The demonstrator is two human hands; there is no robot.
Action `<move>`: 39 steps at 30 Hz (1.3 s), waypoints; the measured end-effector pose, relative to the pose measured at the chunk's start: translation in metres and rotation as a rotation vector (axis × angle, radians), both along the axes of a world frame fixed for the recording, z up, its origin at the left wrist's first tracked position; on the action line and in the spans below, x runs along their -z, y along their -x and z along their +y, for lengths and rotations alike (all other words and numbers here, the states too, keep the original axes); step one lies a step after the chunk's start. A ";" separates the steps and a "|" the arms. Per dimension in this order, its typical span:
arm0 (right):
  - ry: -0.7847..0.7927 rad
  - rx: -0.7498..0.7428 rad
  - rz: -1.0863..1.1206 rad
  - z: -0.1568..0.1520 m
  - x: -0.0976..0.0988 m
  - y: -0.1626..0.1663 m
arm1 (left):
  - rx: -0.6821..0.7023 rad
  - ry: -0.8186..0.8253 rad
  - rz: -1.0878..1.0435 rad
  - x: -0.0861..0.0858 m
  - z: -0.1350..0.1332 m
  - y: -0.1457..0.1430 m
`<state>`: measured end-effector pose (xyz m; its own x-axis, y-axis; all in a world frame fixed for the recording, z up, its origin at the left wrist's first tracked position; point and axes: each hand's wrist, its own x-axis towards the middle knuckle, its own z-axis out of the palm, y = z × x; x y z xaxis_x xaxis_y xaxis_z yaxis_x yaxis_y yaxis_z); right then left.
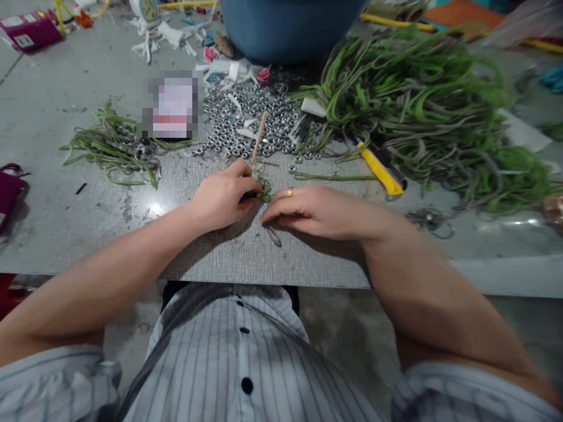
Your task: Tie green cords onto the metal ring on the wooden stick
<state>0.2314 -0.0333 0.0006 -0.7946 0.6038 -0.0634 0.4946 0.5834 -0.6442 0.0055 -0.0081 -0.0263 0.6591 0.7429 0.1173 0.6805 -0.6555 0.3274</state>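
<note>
A short tangle of green cord lies between my two hands near the front of the table. My left hand is closed on its left side, thumb and fingers pinched together. From the right, my right hand, with a ring on one finger, has its fingers bent together at the cord; a thin grey loop sticks out below them. Just beyond the left fingertips, a thin wooden stick leans over a spread of small metal rings. A single straight green cord lies beyond my right hand.
A large heap of green and grey cords covers the back right, with a yellow cutter knife at its edge. A smaller cord bundle is at left, beside a blurred-out rectangular object. A blue tub stands behind the rings.
</note>
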 end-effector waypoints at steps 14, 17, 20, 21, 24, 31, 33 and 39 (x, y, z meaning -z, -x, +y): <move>-0.125 0.076 0.082 -0.001 0.017 0.010 | 0.008 -0.002 -0.014 0.000 0.001 -0.001; -0.074 0.076 0.095 0.001 0.017 0.009 | 0.020 -0.021 -0.034 0.002 0.001 0.001; -0.078 0.038 0.058 0.002 0.018 0.008 | 0.012 -0.007 -0.033 0.001 0.001 0.000; -0.082 0.021 0.051 0.002 0.018 0.007 | 0.006 0.008 -0.022 0.000 0.001 -0.001; -0.080 -0.020 0.049 0.003 0.019 0.006 | -0.020 0.067 0.023 -0.005 -0.001 -0.003; -0.173 0.059 -0.080 -0.001 0.017 0.012 | -0.020 0.058 0.024 -0.007 -0.001 -0.005; -0.211 0.072 -0.151 -0.005 0.017 0.016 | -0.029 0.065 0.039 -0.008 -0.001 -0.005; -0.205 0.113 -0.250 -0.009 0.015 0.019 | -0.032 0.093 0.043 -0.008 -0.001 -0.006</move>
<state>0.2123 -0.0425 -0.0148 -0.6971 0.7076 -0.1158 0.6913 0.6205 -0.3703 0.0113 -0.0094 -0.0184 0.6377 0.7701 0.0188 0.7153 -0.6010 0.3565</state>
